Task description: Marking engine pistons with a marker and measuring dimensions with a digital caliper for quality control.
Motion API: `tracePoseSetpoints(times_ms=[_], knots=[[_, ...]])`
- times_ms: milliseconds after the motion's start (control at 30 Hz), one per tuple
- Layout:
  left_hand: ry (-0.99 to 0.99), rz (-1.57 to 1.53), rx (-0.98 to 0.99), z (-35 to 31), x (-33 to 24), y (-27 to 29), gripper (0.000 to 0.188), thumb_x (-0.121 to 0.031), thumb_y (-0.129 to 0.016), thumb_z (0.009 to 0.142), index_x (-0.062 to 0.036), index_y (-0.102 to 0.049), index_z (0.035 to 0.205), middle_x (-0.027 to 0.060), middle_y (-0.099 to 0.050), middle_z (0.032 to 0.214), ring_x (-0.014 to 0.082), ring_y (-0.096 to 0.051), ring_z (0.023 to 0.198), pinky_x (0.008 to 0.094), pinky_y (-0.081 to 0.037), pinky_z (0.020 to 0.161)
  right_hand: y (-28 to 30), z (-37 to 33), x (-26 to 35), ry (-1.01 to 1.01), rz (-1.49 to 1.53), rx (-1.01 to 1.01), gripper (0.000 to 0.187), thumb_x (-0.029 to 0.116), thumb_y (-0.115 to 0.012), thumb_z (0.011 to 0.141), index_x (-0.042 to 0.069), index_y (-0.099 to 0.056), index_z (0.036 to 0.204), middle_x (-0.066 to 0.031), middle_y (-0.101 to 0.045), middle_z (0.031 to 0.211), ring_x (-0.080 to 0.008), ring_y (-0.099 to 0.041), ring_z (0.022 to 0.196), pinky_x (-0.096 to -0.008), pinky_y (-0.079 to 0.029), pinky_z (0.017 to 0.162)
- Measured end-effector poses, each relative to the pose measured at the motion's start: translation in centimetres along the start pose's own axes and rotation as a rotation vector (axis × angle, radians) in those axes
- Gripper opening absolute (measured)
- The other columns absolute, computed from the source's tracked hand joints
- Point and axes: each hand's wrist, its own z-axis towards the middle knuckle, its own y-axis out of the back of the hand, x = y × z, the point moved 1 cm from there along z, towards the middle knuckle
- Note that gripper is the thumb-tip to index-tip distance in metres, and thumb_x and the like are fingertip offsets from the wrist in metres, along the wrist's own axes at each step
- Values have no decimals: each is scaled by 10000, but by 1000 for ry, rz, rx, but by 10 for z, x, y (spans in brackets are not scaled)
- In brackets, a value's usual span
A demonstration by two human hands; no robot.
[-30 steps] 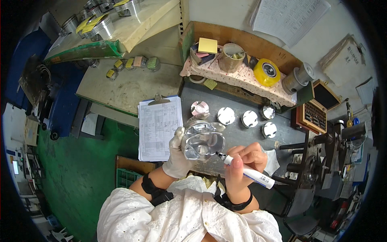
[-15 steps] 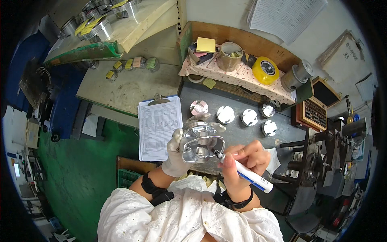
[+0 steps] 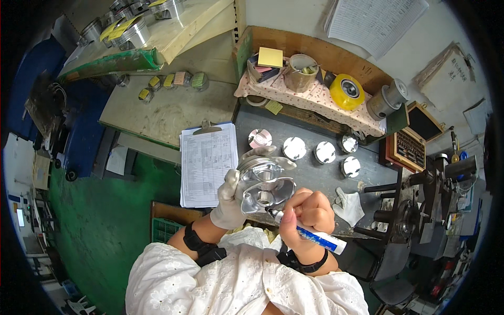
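My left hand point(image 3: 227, 203), white-gloved, is curled around a silver metal piston point(image 3: 265, 185), held above the near edge of the grey bench point(image 3: 310, 181) with its hollow side turned toward me. My bare right hand point(image 3: 310, 214) pinches a white-and-blue marker point(image 3: 321, 238) between thumb and fingers; its dark tip is at the piston's lower rim, though whether it touches I cannot tell. Surroundings: the clipboard point(image 3: 209, 163) lies just left of my gloved hand, its sheets partly covered by that hand. A loose glove point(image 3: 349, 207) lies just right of my bare hand, with dark metal rods point(image 3: 380, 187) projecting beyond it. Behind the held piston, five disc-topped parts point(image 3: 294, 149) stand apart from one another; the leftmost is nearest my gloved fingertips. Farther back, a cloth-covered ledge point(image 3: 315, 101) bounds the bench, bearing a plastic cup point(image 3: 301, 79), sticky notes point(image 3: 270, 57) and a yellow tape roll point(image 3: 342, 98). Right of the ledge, a wooden case point(image 3: 409, 149) stands with its lid raised.
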Motion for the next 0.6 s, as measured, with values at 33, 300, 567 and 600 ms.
tracePoseSetpoints(times_ms=[33, 300, 567, 600], knots=[[-15, -3, 10, 0, 0, 1, 808, -655, -367, 842, -37, -303, 1358, 214, -491, 1279, 266, -541, 1126, 355, -440, 955, 0, 1, 1, 7, -21, 24, 301, -108, -629, 670, 66, -384, 648, -52, -444, 645, -173, -551, 527, -282, -432, 482], [-10, -35, -37, -6, 5, 9, 730, -573, -345, 878, -26, -307, 1358, 189, -498, 1278, 239, -544, 1122, 363, -441, 965, -3, -1, 0, -15, -26, -21, 305, -106, -629, 670, 64, -378, 632, -53, -448, 641, -165, -549, 525, -267, -431, 482], [-14, -120, -73, -7, 5, 6, 692, -521, -329, 874, -20, -331, 1350, 172, -525, 1247, 238, -559, 1098, 373, -450, 961, -7, 0, 0, 7, -35, -10, 306, -112, -615, 663, 63, -369, 619, -51, -440, 628, -170, -531, 519, -266, -434, 485], [-14, -120, -73, -8, 6, 6, 692, -521, -329, 874, -20, -331, 1350, 172, -525, 1247, 238, -559, 1098, 373, -450, 961, -6, -1, -1, 3, -23, -29, 306, -112, -614, 664, 63, -367, 616, -50, -440, 624, -171, -529, 519, -268, -433, 485]])
